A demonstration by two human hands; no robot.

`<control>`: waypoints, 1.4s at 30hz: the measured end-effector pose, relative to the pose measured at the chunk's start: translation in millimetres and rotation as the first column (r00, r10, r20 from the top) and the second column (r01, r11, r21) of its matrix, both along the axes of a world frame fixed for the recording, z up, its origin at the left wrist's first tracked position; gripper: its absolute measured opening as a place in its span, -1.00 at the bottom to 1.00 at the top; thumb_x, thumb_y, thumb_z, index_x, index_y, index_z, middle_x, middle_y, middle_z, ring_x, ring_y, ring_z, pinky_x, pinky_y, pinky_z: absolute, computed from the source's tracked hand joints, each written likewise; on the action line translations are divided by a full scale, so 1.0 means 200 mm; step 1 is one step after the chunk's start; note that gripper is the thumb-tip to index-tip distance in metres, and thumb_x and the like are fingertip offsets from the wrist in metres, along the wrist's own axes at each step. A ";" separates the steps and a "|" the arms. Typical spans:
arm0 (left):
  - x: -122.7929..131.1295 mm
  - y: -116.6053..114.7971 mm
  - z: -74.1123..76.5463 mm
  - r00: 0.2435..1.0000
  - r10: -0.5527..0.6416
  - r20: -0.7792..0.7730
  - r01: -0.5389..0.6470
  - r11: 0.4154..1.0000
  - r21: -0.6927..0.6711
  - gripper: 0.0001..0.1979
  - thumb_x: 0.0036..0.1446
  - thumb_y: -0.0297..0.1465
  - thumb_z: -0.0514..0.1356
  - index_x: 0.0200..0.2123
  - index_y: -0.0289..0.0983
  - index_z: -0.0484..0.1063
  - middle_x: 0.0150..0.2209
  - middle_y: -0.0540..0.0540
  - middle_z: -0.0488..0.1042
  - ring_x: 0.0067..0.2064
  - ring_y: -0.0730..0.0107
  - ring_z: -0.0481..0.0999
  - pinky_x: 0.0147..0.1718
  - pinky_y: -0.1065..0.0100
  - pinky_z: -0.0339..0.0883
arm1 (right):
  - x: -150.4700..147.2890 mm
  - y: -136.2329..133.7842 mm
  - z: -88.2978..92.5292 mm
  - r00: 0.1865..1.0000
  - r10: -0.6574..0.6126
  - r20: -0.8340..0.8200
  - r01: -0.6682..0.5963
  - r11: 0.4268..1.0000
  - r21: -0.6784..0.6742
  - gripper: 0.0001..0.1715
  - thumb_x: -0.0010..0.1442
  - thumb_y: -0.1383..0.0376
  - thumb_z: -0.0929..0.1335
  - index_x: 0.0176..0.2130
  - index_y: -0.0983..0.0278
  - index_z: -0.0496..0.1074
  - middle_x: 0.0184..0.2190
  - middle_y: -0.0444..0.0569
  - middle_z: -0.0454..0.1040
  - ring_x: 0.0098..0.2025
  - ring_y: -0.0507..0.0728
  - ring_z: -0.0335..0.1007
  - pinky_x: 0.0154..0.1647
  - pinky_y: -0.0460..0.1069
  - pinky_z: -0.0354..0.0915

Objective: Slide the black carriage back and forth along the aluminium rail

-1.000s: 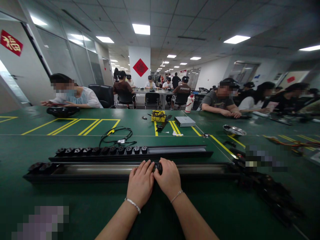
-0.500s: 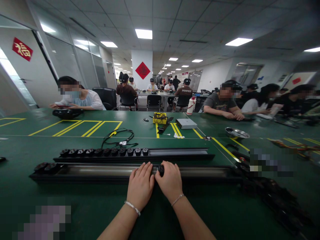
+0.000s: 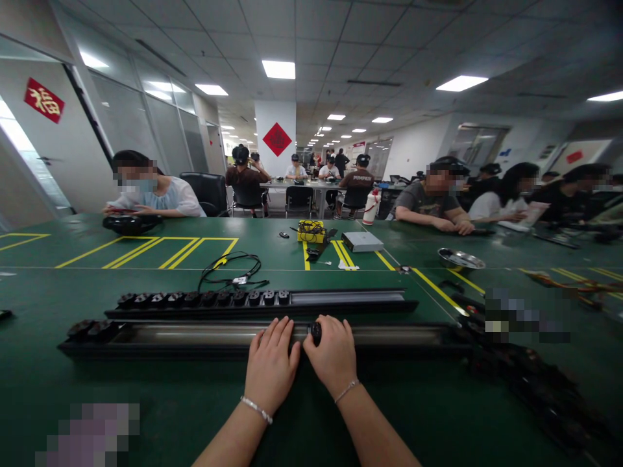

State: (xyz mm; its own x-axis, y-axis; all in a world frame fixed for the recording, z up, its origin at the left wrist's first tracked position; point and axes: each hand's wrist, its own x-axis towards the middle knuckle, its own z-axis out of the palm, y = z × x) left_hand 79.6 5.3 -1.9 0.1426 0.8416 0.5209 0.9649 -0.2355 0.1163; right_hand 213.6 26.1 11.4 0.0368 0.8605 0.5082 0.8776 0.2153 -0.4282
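Observation:
A long black power track (image 3: 189, 335) lies across the green table in front of me, its channel facing up. At its left end sit a couple of black socket modules (image 3: 87, 329). My left hand (image 3: 273, 360) rests flat over the middle of the track, fingers stretched out and thumb apart. Just right of it, my right hand (image 3: 333, 353) is closed around a small black socket module (image 3: 315, 333) at the channel. Its fingers hide part of the module. Behind lies a second track (image 3: 350, 298) with a row of several socket modules (image 3: 208, 298) in its left part.
A coiled black cable (image 3: 231, 267) lies behind the tracks. Farther back are a yellow block wrapped in wire (image 3: 311, 231), a grey box (image 3: 362, 242) and a metal bowl (image 3: 461, 259). Dark parts (image 3: 535, 383) heap up at the right. Other people sit around the table.
My left hand has shifted very slightly left and my right hand slightly right, widening the gap between them a little. The right hand keeps its hold on the socket module.

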 end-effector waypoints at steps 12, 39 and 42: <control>0.00 0.01 -0.01 1.000 0.001 -0.026 -0.001 1.000 0.022 -0.60 0.17 -0.29 -0.05 0.05 -0.21 0.29 0.10 -0.07 0.32 0.14 0.19 0.24 0.02 0.12 0.11 | 0.02 -0.01 -0.03 0.998 -0.065 -0.004 0.065 0.997 0.034 -0.67 0.01 0.32 0.25 -0.18 0.30 0.39 -0.14 0.06 0.47 -0.01 0.18 0.28 0.16 0.13 -0.11; 0.01 0.00 -0.04 1.000 -0.009 0.006 0.009 0.995 0.095 -0.61 0.16 -0.31 -0.02 0.05 -0.22 0.30 0.08 -0.10 0.35 0.11 0.17 0.28 0.05 0.10 0.05 | 0.02 -0.01 -0.06 0.997 -0.069 0.024 0.067 0.994 0.092 -0.67 0.07 0.26 0.25 -0.17 0.31 0.42 -0.15 0.05 0.48 -0.03 0.18 0.30 0.10 0.09 -0.01; 0.00 0.00 -0.03 1.000 -0.006 0.000 0.006 0.997 0.078 -0.60 0.16 -0.30 -0.02 0.05 -0.24 0.29 0.09 -0.10 0.34 0.12 0.18 0.26 0.03 0.12 0.08 | 0.02 0.00 -0.05 0.997 -0.078 0.026 0.076 0.993 0.086 -0.68 0.04 0.28 0.25 -0.19 0.31 0.43 -0.16 0.05 0.49 -0.03 0.18 0.30 0.09 0.08 0.01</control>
